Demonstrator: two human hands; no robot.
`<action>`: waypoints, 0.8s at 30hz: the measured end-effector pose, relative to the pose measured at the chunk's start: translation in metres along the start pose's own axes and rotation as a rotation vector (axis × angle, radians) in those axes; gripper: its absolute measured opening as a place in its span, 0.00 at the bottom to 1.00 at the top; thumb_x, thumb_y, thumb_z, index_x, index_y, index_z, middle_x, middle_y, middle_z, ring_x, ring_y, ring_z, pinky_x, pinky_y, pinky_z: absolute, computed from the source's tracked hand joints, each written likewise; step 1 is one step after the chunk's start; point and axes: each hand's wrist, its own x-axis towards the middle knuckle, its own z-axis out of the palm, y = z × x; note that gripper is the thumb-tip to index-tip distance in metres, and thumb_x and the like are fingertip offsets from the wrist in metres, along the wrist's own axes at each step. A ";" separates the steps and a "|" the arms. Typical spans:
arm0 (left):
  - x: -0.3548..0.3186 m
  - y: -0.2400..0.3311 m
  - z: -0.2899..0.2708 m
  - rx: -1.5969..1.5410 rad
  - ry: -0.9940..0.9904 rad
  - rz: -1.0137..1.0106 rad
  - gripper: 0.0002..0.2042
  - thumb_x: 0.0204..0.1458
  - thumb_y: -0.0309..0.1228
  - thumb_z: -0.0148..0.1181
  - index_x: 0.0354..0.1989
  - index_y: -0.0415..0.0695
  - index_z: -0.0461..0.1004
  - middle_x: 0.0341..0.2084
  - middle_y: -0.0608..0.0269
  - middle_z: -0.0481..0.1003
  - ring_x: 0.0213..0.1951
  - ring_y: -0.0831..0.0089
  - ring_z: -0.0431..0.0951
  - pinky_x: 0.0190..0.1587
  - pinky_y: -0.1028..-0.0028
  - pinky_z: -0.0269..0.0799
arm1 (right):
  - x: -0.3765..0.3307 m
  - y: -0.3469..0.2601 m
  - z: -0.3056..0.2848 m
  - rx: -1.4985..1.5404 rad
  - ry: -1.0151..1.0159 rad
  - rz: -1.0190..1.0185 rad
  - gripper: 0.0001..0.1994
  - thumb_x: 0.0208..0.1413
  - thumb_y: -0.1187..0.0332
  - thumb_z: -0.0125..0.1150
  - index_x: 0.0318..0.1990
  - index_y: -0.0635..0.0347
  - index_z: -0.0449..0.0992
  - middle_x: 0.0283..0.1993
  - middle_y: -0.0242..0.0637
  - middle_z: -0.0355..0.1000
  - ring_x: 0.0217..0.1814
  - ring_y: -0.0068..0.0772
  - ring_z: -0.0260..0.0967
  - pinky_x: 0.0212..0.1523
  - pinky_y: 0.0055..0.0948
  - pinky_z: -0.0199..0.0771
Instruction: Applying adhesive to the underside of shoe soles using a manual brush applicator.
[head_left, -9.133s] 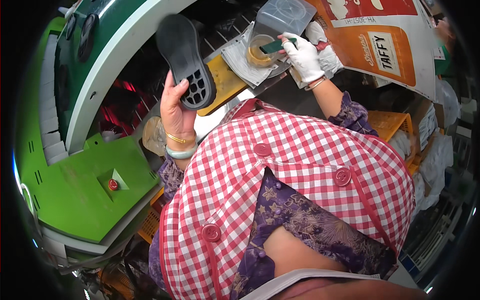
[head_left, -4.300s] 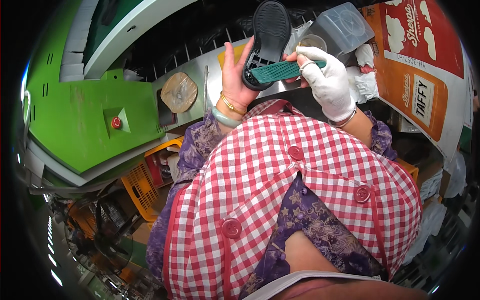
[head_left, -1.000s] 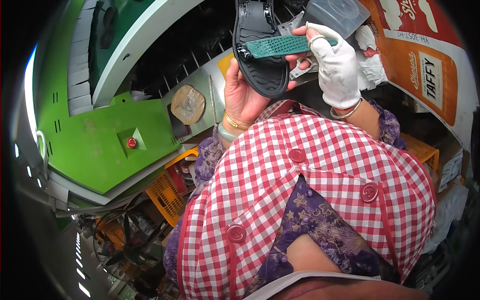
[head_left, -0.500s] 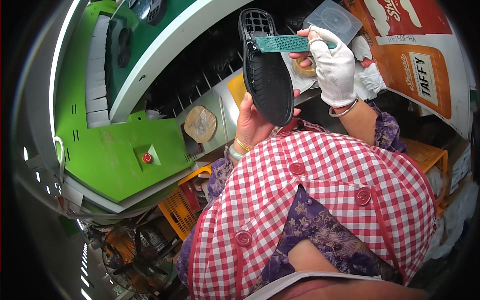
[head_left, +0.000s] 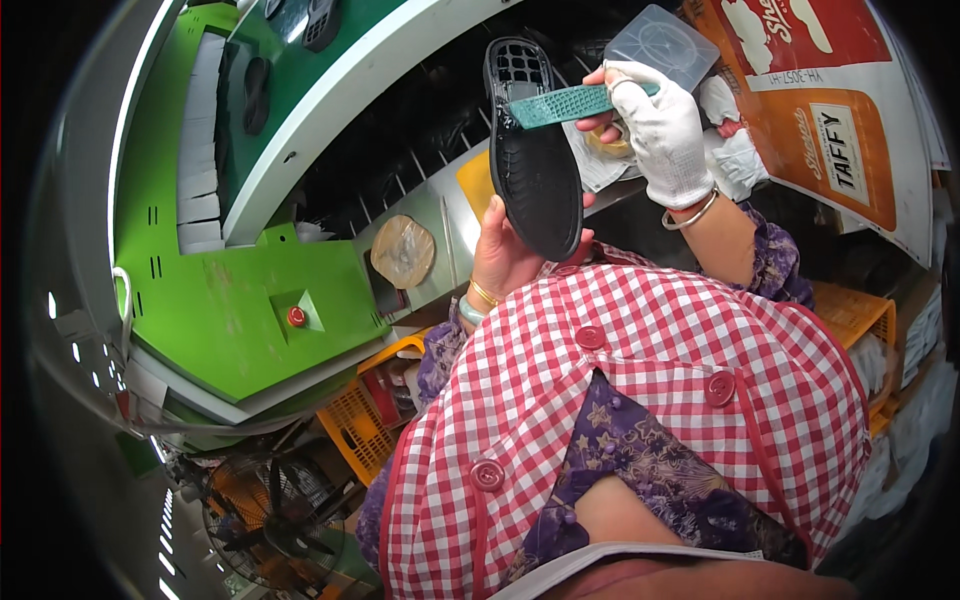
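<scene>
My left hand (head_left: 502, 252) holds a long black shoe sole (head_left: 538, 195) from below near its wider end, thumb along the edge. The sole's other end has an open grid of hollows and points away from me. In a white glove with bare fingertips, my right hand (head_left: 662, 135) grips a flat green brush (head_left: 570, 105) with a raised grid pattern. The brush's far end rests across the sole just below the hollows, where a wet, whitish smear shows. Its bristles cannot be made out.
At left stands a green machine (head_left: 230, 310) with a red button (head_left: 296, 317) and a belt carrying dark soles. A round, film-covered thing (head_left: 402, 251) lies on the metal ledge. Beyond my right hand are a clear plastic box (head_left: 662, 45) and printed cardboard (head_left: 835, 150). Orange crates (head_left: 357, 430) flank me.
The sole sits slightly lower in the picture. The brush has tilted, its tip lower than its gripped end, and stays against the sole. Both hands keep their hold.
</scene>
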 end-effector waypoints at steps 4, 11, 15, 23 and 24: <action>0.005 0.001 -0.012 -0.046 -0.050 0.036 0.32 0.56 0.55 0.39 0.62 0.44 0.53 0.57 0.46 0.59 0.59 0.48 0.61 0.51 0.51 0.70 | -0.016 0.002 0.008 0.001 -0.009 0.088 0.10 0.59 0.70 0.48 0.41 0.66 0.73 0.34 0.37 0.74 0.30 0.22 0.75 0.25 0.12 0.69; 0.007 0.006 -0.018 -0.164 -0.006 0.036 0.33 0.56 0.57 0.38 0.62 0.45 0.54 0.57 0.46 0.60 0.57 0.46 0.63 0.47 0.51 0.73 | -0.028 0.008 0.016 0.016 -0.060 0.134 0.10 0.60 0.67 0.49 0.40 0.65 0.74 0.31 0.35 0.74 0.29 0.21 0.74 0.26 0.12 0.70; 0.008 0.008 -0.027 -0.280 -0.033 0.038 0.34 0.56 0.59 0.34 0.61 0.43 0.55 0.56 0.45 0.61 0.54 0.50 0.67 0.46 0.51 0.74 | -0.036 0.012 0.018 -0.013 -0.123 0.186 0.10 0.60 0.67 0.49 0.40 0.65 0.73 0.31 0.35 0.74 0.29 0.20 0.74 0.26 0.11 0.70; 0.000 0.014 -0.042 -0.221 0.128 0.027 0.34 0.55 0.62 0.32 0.58 0.46 0.61 0.51 0.51 0.67 0.49 0.57 0.71 0.43 0.55 0.73 | -0.042 0.015 0.024 -0.126 -0.267 0.261 0.11 0.60 0.66 0.51 0.40 0.64 0.74 0.32 0.33 0.74 0.30 0.20 0.74 0.25 0.13 0.68; -0.002 0.014 -0.042 -0.221 0.158 0.029 0.35 0.54 0.63 0.32 0.57 0.45 0.61 0.51 0.50 0.67 0.49 0.56 0.72 0.43 0.55 0.74 | -0.041 0.016 0.024 -0.141 -0.289 0.267 0.11 0.60 0.66 0.51 0.40 0.64 0.74 0.33 0.33 0.74 0.30 0.19 0.74 0.26 0.13 0.68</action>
